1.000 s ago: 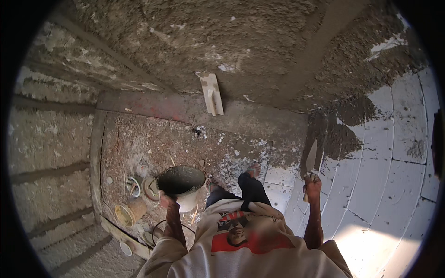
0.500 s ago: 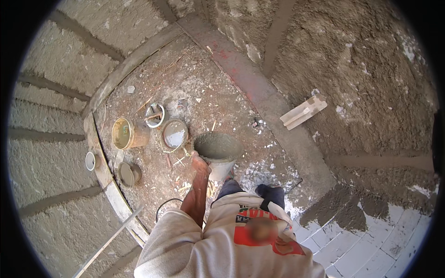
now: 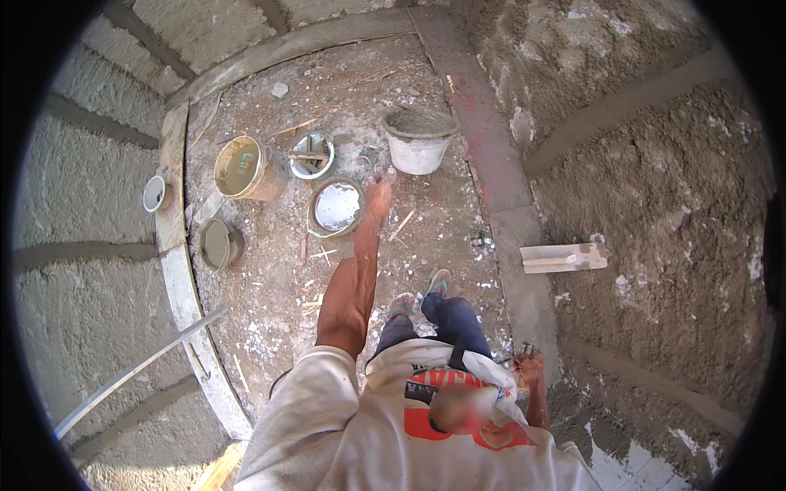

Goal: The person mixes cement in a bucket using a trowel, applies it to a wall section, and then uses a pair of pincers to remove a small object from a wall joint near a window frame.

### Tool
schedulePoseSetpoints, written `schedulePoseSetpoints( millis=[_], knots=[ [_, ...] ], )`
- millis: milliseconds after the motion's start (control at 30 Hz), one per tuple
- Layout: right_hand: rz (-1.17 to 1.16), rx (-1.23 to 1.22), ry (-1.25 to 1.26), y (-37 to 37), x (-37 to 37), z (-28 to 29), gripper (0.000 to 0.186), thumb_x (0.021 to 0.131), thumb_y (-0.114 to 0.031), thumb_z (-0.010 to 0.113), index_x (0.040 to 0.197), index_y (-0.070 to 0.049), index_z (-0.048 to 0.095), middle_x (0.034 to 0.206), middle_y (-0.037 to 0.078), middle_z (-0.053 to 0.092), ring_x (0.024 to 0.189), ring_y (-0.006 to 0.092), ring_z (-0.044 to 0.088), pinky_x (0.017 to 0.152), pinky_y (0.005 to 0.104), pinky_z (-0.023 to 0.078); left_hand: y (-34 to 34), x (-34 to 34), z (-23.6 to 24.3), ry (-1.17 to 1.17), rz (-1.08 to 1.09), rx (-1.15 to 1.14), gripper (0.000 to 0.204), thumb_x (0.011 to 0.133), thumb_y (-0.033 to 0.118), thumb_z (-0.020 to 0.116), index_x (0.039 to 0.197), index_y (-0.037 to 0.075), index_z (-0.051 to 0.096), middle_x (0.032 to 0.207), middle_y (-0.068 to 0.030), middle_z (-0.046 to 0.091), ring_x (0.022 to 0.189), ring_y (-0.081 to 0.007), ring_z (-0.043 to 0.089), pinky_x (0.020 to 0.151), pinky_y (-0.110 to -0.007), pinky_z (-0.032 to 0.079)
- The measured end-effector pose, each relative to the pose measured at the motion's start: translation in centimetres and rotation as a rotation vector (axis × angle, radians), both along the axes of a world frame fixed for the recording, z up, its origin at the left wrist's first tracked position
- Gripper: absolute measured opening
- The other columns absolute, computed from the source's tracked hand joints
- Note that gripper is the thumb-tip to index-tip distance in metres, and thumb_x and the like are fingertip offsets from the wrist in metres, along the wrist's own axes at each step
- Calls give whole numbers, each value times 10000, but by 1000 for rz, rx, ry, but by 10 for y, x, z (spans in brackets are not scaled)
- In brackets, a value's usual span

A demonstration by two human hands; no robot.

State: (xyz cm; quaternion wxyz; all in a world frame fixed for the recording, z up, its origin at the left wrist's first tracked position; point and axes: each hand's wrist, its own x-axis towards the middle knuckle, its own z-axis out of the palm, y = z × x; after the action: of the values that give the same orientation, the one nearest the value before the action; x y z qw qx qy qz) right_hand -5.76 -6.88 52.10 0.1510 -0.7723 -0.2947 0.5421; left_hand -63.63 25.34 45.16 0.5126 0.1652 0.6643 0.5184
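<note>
A whitish bucket (image 3: 419, 154) full of grey mortar stands upright on the floor ahead, by the red-stained ledge. My left hand (image 3: 378, 193) reaches out at the end of a straight arm, just below and left of this bucket. Its fingers stretch toward the bucket's side with nothing in them; whether a fingertip still touches is too small to tell. Left of the hand is a round pail (image 3: 336, 207) of pale liquid with a wire handle. Low at my right side, my right hand (image 3: 530, 365) has curled fingers, and what they hold, if anything, is unclear.
Left stand a yellowish bucket (image 3: 238, 168), a bowl of tools (image 3: 311, 155), a small pail (image 3: 220, 244) and a cup (image 3: 155, 195). A float (image 3: 565, 258) lies across the right ledge (image 3: 514, 229). A long straight bar (image 3: 139, 372) slants at lower left. Rubble litters the floor.
The mortar bucket has gone from close by my feet to farther ahead, and my left hand has let go of its rim. My right hand has come into view. The camera view has turned.
</note>
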Motion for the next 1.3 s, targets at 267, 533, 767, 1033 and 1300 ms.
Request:
schedulePoseSetpoints(
  millis=[267,533,767,1033,1300],
  knots=[
    [726,-36,28,78,-38,-97,100,838,17,688,872,-65,642,709,80,661,535,198,619,454,375,485,-287,-59,-90,135,73,-586,487,944,363,702,1154,-76,677,906,-156,675,756,-253,653,637,-388,560],
    [371,-281,0,158,-118,-39,180,903,-87,690,733,-79,629,625,44,620,482,162,594,404,344,453,-425,-143,-35,-82,310,-984,246,984,237,576,1060,24,672,882,-162,667,774,-316,678,676,-497,534],
    [255,-55,-29,165,-251,-22,161,897,-139,680,764,-55,643,574,56,590,407,176,550,374,342,448,-273,-276,-33,692,-352,-543,263,929,205,638,1063,-7,716,904,-194,723,827,-294,710,777,-438,545],
    [1355,558,-294,140,-299,-116,152,898,-218,704,862,-73,730,863,136,739,754,254,714,625,504,564,-127,-389,-3,303,-35,-86,366,944,155,689,1265,-23,674,1005,-54,719,892,-121,641,817,-265,507],
    [508,-367,64,221,-398,-63,93,836,-75,776,810,-27,700,654,79,647,501,169,585,438,339,458,-217,-441,-55,362,19,-469,383,915,230,732,1211,-10,692,1018,-130,765,878,-211,727,799,-358,570]
  ],
)
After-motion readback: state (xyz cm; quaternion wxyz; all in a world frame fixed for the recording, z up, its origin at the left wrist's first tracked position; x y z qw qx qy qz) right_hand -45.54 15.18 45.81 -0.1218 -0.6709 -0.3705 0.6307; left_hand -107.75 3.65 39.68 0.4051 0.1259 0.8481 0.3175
